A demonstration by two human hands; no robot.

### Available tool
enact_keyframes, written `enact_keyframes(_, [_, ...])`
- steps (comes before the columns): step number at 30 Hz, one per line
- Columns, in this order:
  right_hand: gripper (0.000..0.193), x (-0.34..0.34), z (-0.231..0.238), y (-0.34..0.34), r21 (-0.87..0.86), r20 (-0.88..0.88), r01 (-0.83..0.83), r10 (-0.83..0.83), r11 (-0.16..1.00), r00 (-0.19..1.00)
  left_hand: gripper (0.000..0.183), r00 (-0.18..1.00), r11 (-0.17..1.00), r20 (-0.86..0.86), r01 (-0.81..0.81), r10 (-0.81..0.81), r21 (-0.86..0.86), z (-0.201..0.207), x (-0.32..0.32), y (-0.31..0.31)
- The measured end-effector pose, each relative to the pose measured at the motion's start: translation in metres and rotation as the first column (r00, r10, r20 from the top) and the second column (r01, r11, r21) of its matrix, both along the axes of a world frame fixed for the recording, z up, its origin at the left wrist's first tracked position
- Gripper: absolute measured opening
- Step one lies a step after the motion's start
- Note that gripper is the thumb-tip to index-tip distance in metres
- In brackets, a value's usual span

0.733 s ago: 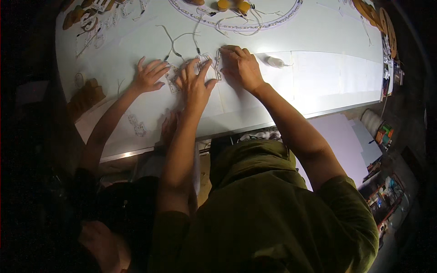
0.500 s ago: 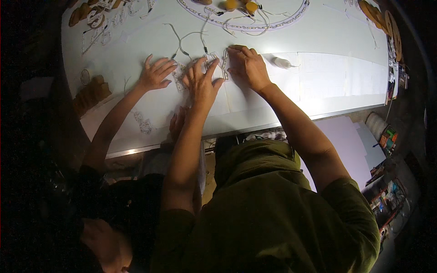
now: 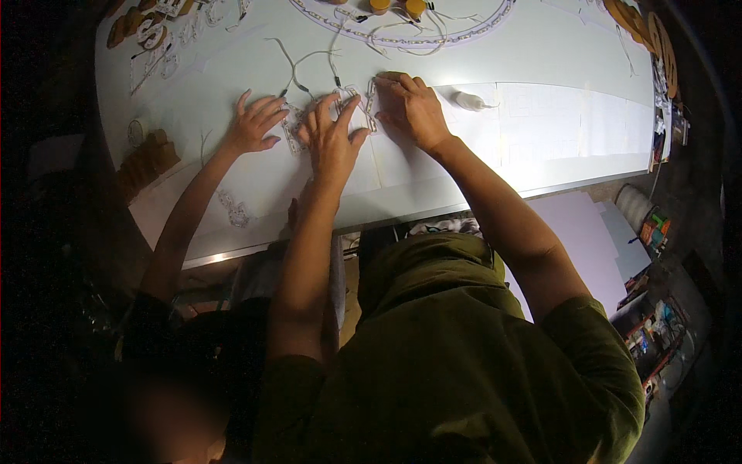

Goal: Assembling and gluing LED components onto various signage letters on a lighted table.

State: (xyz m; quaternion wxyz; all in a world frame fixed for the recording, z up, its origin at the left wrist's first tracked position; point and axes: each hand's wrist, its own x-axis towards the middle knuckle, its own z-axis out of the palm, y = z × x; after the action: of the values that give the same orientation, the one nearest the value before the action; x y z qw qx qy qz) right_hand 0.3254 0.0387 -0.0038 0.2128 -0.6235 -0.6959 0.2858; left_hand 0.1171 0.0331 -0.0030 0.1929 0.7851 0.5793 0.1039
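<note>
- Left of centre, a co-worker's hand [image 3: 257, 127] spreads beside a studded white piece [image 3: 292, 131] on the bench [image 3: 239, 73].
- At upper centre, the left hand [image 3: 332, 138] splays over a white outline [image 3: 347, 94]; any grip cannot be told.
- Just right, the right hand [image 3: 421, 112], half-curled, meets a narrow strip [image 3: 371, 99]; neither has visibly shifted, suggesting careful steadying.

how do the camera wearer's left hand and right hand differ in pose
The left hand is spread, fingers apart; the right hand has its fingers bent and closer together. The left hand's fingers point mostly away from the body; the right hand's reach leftward. Both are bare, over the white table, near the narrow light piece.
</note>
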Motion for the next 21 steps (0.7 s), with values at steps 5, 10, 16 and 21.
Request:
enact_keyframes(5, [0.066, -0.0003, -0.0011, 0.0006, 0.001, 0.000, 0.001, -0.001, 1.000, 1.000, 0.071, 1.000, 1.000, -0.014, -0.011, 0.011, -0.019, 0.0018, 0.0018, 0.0014])
enact_keyframes(10, [0.067, -0.0001, -0.0016, 0.0009, 0.009, 0.002, 0.000, 0.000, 1.000, 1.000, 0.071, 1.000, 1.000, -0.014, -0.019, 0.018, -0.007, -0.0020, 0.0016, 0.0012])
enact_keyframes(16, [0.067, 0.0003, -0.0026, 0.0007, 0.017, -0.007, 0.006, -0.006, 1.000, 1.000, 0.071, 0.999, 0.999, -0.009, -0.032, 0.032, 0.006, -0.0036, 0.0023, 0.0010])
enact_keyframes(21, [0.066, 0.0005, -0.0037, 0.0017, 0.018, 0.000, 0.003, -0.003, 1.000, 1.000, 0.072, 0.999, 0.999, -0.024, -0.034, 0.035, 0.008, -0.0004, 0.0036, 0.0009])
